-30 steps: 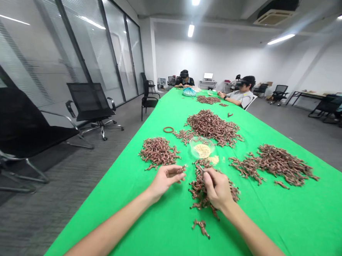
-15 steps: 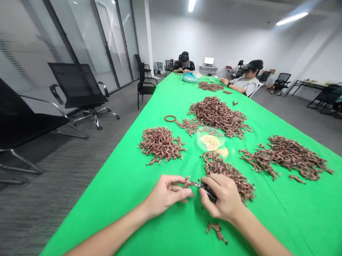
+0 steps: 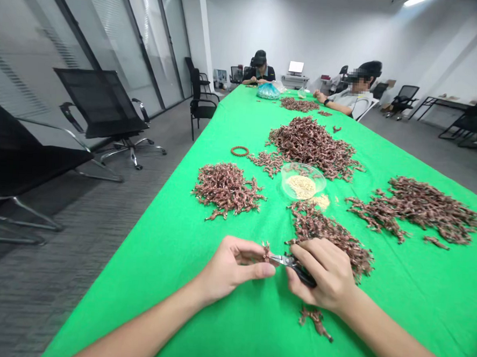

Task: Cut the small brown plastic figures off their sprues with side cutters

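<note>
Left hand: left hand (image 3: 230,270) is curled in from the near edge of the table (image 3: 148,259), its fingertips (image 3: 254,249) pinching one twisted copper-brown piece (image 3: 265,251).

Right hand: right hand (image 3: 321,275) is closed around the black grips of small pliers (image 3: 303,275), with the metal tips (image 3: 280,260) reaching left, right beside that piece; exact contact is hard to tell.

Nearest things: a long heap of the same pieces (image 3: 327,238) lies just past the right hand, and a small clump (image 3: 315,321) lies just below it.

Rest of the table: green cloth (image 3: 202,241) covers it. A glass bowl (image 3: 303,181) of pale granules (image 3: 302,187) sits between three more heaps (image 3: 226,188), (image 3: 313,148), (image 3: 422,208); a brown ring (image 3: 239,151) lies to the left.

Far end: two co-workers (image 3: 259,66), (image 3: 351,88) sit at the table, one beside a blue plastic bag (image 3: 268,91) — their hands are well apart from these.
</note>
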Demonstrator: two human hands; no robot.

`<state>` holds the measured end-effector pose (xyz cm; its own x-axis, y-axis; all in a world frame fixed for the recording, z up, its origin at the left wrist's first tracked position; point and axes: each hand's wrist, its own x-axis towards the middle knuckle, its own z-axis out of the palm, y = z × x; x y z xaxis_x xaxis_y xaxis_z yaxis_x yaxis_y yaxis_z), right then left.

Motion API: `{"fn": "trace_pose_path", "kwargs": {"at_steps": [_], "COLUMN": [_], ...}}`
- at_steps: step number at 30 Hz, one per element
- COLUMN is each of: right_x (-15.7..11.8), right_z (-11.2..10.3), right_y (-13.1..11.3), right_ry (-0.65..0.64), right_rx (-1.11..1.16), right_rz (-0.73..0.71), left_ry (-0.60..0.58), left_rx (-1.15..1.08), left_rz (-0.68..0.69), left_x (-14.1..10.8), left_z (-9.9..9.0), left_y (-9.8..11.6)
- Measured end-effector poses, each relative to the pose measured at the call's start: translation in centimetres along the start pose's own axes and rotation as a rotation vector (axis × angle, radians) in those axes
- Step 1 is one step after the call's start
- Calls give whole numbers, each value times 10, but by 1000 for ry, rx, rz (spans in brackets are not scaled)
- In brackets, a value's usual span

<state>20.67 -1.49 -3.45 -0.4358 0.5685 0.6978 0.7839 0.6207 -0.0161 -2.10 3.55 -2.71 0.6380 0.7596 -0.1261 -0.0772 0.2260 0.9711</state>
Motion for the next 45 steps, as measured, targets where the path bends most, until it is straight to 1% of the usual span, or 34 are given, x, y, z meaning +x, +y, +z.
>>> {"fn": "trace_pose_path", "kwargs": {"at_steps": [9,12,15,17,19,21,23,24,25,26,28,31,33,36,39,45], "right_x": [4,4,3,2,3,7,13,15,17,18,17,12,9,7,6,5], "right_z": [-7,-9,-9,-9,-11,-15,-20,-23,-25,-26,-26,-22,-20,-19,-18,-19], "right_y": [0,0,-3,-7,-14,-21,-26,-28,-28,-28,-25,-19,-17,-16,-17,-17], "right_ry": [0,-24,-41,-69,-121,-213,-348,-415,-429,-409,-291,-113,-53,-3,21,72], "right_rx": [-120,-133,-119,-53,82,250,384,415,436,448,419,291,181,41,-42,-120], "right_rz": [-105,-113,-88,-16,120,293,440,480,504,514,480,338,245,130,55,-3], "left_ry": [-79,-79,-71,-53,-22,0,-3,-5,-1,7,31,70,76,12,-51,-66], "left_rx": [-1,61,166,228,271,298,300,293,283,268,227,113,36,-4,-36,-75], "left_rz": [-28,-20,10,52,105,149,166,166,159,145,104,36,14,-1,-11,-32], "left_x": [-1,-2,-2,-3,-3,-3,-3,-3,-3,-3,-3,-2,-2,-3,-4,-6], "left_z": [-1,-1,0,1,2,3,3,3,3,3,2,2,1,2,3,4], "left_y": [2,4,6,6,6,6,7,7,8,8,9,9,9,10,11,11]}}
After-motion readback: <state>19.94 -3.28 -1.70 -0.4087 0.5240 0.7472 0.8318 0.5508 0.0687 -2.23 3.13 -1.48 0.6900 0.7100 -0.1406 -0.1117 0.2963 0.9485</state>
